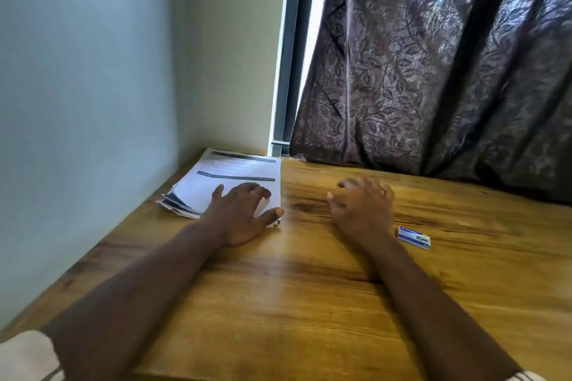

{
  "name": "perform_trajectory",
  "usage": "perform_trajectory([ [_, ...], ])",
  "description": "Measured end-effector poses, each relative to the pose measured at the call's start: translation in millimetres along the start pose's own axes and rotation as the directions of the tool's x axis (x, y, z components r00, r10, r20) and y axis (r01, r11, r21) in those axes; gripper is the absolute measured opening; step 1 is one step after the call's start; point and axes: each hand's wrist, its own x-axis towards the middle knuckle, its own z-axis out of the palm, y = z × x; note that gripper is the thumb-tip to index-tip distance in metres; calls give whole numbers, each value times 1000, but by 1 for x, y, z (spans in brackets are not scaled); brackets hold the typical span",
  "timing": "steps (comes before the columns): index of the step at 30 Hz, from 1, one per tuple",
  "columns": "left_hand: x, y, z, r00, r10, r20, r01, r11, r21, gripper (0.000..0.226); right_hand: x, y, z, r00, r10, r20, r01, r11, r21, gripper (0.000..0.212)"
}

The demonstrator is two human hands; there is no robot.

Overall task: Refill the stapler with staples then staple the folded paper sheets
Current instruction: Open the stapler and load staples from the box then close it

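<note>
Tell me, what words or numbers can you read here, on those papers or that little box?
Paper sheets: printed lines under dark header bars, all too blurred to read.
Small blue and white box: some print on its top face, too small to read.
Nothing else in view bears any writing, so no text can be quoted.
</note>
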Motion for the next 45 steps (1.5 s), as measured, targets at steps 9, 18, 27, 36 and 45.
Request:
perform_trajectory([
  [9, 9, -8, -3, 978, 35, -204, -73, 981, -181, 51, 8, 21, 8, 976, 161, 144, -166, 986, 20, 51],
  [18, 5, -3, -7, 944, 12, -329, -132, 928, -348, 49, 7, 15, 14, 987, 148, 65, -162, 895, 416, 65],
  [27, -8, 17, -17, 939, 110, -325, -270, 823, -499, 44, -14, -35, -4, 918, -92, -385, 340, 681, 648, 73],
  [36, -2, 21, -10, 930, 82, -358, -300, 732, -612, 19, -22, -49, -3, 828, -444, -343, 550, 762, 341, 67],
  [45, 0, 19, -9, 935, 72, -347, -305, 663, -684, 29, -21, -41, -2, 931, -277, -239, 363, 624, 692, 42],
])
